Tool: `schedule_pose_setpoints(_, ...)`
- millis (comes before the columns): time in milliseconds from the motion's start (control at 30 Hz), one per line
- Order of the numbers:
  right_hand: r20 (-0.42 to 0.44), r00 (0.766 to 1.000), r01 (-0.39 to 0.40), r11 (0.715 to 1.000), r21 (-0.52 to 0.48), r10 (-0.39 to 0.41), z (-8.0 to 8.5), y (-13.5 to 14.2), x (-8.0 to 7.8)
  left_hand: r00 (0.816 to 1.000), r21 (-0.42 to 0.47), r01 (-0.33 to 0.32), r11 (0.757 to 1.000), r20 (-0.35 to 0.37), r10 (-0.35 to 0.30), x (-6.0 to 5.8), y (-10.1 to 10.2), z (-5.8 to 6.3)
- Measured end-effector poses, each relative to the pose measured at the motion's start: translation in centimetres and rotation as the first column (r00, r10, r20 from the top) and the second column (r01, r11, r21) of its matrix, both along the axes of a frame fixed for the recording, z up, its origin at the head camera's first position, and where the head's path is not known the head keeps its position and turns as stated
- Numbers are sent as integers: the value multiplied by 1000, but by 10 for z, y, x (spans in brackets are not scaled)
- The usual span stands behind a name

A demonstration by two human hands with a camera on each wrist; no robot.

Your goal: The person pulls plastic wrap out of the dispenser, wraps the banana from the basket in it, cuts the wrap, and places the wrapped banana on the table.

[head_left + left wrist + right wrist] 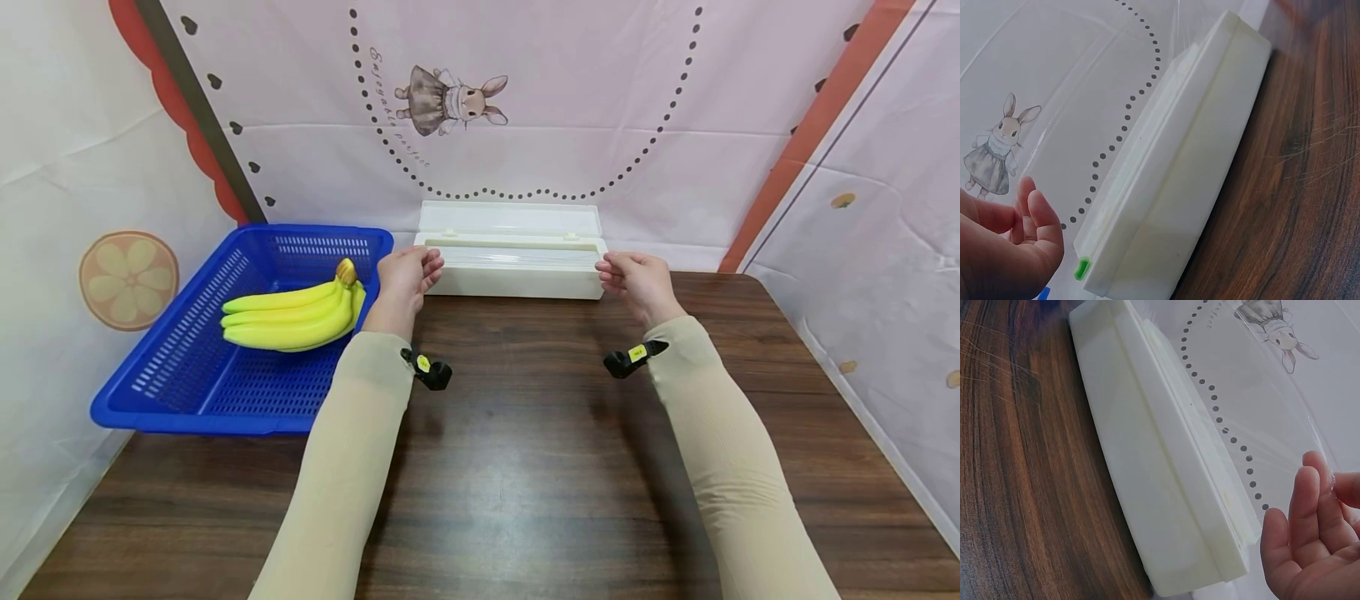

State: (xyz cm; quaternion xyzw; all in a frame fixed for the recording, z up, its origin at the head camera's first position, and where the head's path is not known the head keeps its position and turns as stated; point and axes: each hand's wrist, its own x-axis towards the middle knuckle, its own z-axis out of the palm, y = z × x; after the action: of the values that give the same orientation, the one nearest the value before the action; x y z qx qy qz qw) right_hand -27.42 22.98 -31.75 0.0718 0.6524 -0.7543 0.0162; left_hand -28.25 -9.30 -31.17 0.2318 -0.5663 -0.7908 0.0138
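Note:
A white cling film dispenser [517, 283] lies at the back of the table, its clear lid [510, 219] raised. Thumb and fingers of my left hand [401, 282] pinch one corner of the clear cling film [1291, 419], just off the dispenser's left end. At the right end, my right hand [641, 287] pinches the film's other corner. Both wrist views show the thin film stretched between the hands, above the dispenser. A green tab [1082, 268] shows at the dispenser's end in the left wrist view.
To the left, a blue plastic basket [202, 423] holds a bunch of yellow bananas [300, 321], with my left forearm passing by its right side. A printed cloth [570, 92] hangs behind the brown wooden table [510, 450] and along both its sides.

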Motion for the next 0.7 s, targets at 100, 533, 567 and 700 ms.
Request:
schedule_pose_setpoints(100,2,1000,-8,1000,-25,8,1,0,1,1000,5,-1,1000,-5,1,0,0,-1)
schedule_pose_setpoints(533,-3,1000,5,1000,11,-5,-1,0,1,1000,40,-14,999,-24,15,1,1,-1)
schedule_pose_setpoints(567,-3,1000,5,1000,6,-5,-1,0,1,1000,40,-15,999,-23,16,1,1,-1)
schedule_pose_setpoints(700,-8,1000,4,1000,-6,-4,-1,1,1,1000,32,-9,999,-20,10,2,1,0)
